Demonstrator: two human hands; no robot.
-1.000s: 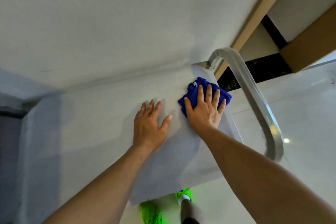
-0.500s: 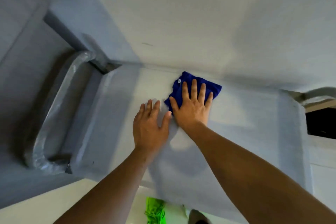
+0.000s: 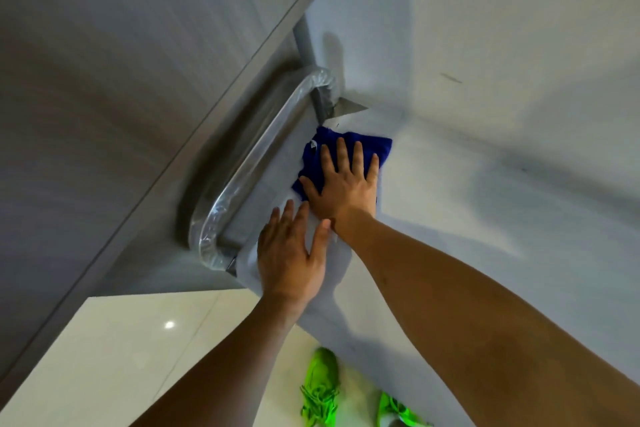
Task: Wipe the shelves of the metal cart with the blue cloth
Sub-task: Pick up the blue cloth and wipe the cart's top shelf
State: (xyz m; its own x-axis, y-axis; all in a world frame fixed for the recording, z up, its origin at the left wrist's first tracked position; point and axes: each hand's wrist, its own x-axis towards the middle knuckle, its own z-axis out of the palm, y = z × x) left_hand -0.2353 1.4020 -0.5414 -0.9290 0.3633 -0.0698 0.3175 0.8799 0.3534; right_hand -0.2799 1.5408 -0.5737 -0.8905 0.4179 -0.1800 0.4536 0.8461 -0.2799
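Head view, blue cloth (image 3: pixel 349 144) flat under right hand (image 3: pixel 343 184), beside cart handle (image 3: pixel 256 163)

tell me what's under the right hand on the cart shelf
The blue cloth lies under the right hand, whose flat fingers press it onto the cart's top shelf. The cloth's middle and the shelf beneath it are covered.

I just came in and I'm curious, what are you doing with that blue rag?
A person is wiping the flat grey top shelf of a metal cart. The right hand presses a crumpled dark blue cloth flat near the shelf's corner, beside the shiny curved metal handle. The left hand rests flat on the shelf next to it. Bright green shoes show on the pale tiled floor below.
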